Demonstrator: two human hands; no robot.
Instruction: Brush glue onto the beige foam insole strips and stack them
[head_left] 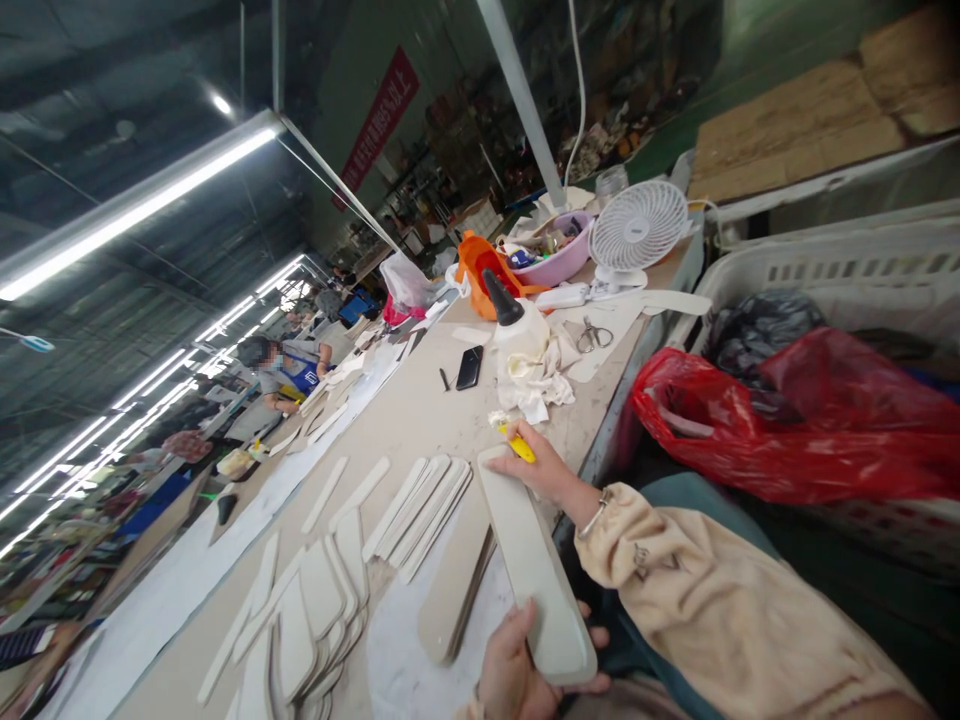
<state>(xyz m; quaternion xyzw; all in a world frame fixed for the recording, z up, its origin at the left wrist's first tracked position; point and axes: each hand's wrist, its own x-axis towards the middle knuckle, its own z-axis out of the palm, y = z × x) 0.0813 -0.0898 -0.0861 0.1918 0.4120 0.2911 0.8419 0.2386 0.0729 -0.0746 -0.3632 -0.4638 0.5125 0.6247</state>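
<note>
My left hand [517, 665] is wrapped around the lower end of a long pale strip [536, 565] with rounded ends, thumb on top and fingers beneath. A yellow-handled brush [517, 443] with a whitish tip is pinched in my right hand [547, 468], which is at the strip's upper end. Just left of the held strip lies a stack of beige rounded strips [454, 590] on a white sheet [397, 640]. Beyond it are a row of narrow pale strips [420, 510] and a heap of curved pale pieces [315, 610].
Farther up the table are a white bottle with black nozzle [517, 325], crumpled cloth [534, 380], black phone [469, 368], scissors [594, 335], white fan [637, 228] and purple basin [555, 255]. At right, a red plastic bag [810, 420] hangs over a white crate [832, 265]. A co-worker [289, 370] sits across.
</note>
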